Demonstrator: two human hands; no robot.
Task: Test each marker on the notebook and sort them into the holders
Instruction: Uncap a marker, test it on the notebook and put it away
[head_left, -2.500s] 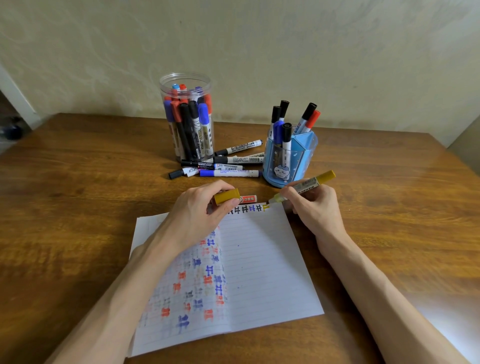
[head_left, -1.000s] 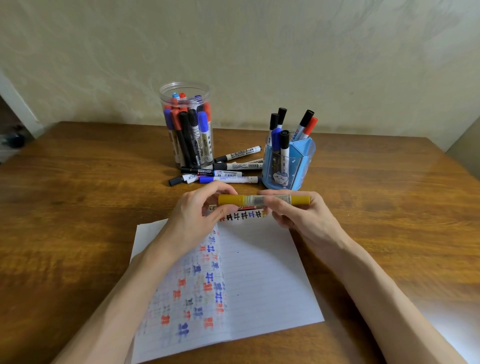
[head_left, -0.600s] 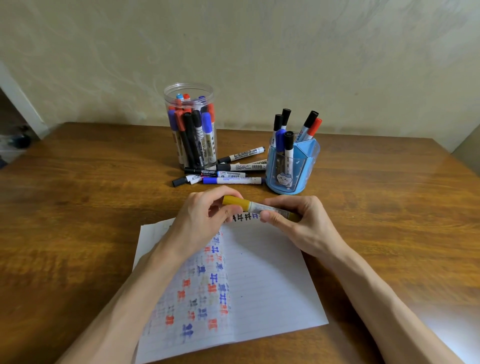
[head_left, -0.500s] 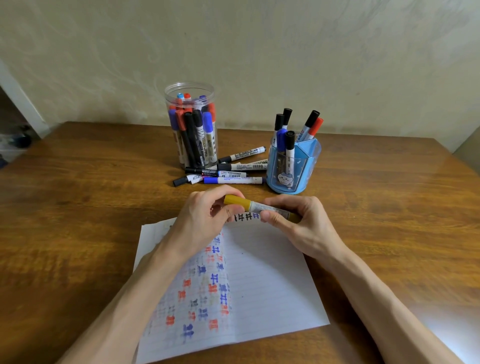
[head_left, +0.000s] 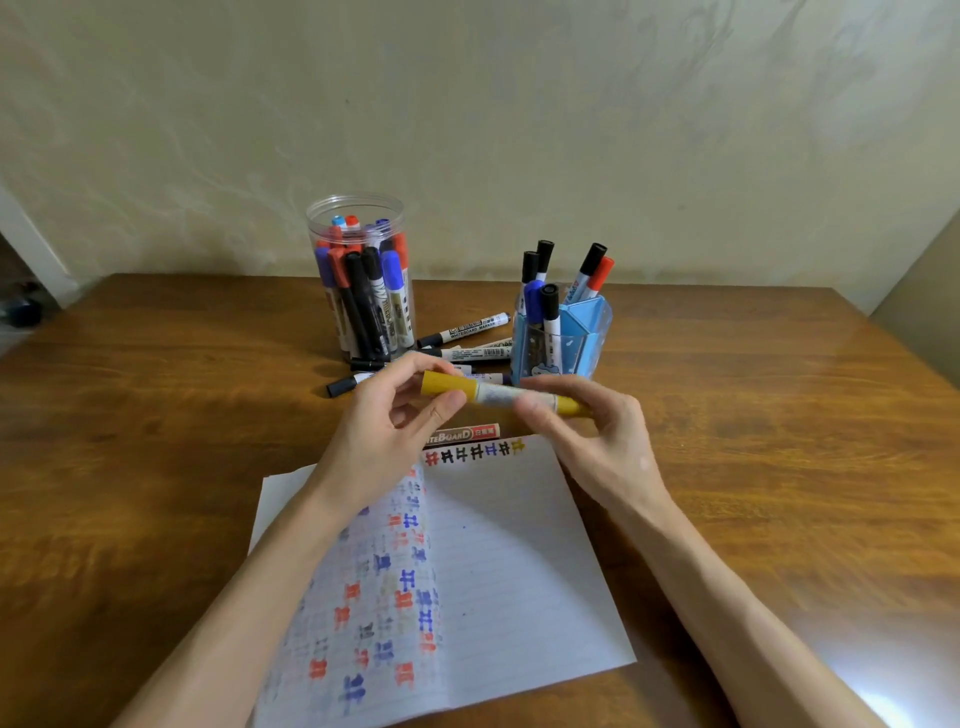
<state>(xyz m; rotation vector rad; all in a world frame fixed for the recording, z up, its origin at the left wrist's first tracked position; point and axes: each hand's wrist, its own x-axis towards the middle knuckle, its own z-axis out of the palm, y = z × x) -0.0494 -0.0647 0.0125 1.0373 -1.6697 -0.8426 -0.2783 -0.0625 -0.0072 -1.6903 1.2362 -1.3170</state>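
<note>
Wooden bench (head_left: 156, 441). Lined notebook (head_left: 519, 561) near centre, coloured test marks on the left page and along the far edge. Clear jar (head_left: 358, 280) far left, blue holder (head_left: 563, 338) far right, both with markers. Loose markers (head_left: 467, 332) between them, one reads "WHITEBOARD MARKER". Left hand (head_left: 384, 431) and right hand (head_left: 597, 436), each grip grasping the capped yellow marker (head_left: 498, 396), level above the notebook's far edge. Red marker (head_left: 462, 434) beneath reads "BOARD".

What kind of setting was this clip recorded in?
Probably a room at home or a small office: a wooden table stands against a plain plastered wall, with a lined notebook and marker holders on it.
</note>
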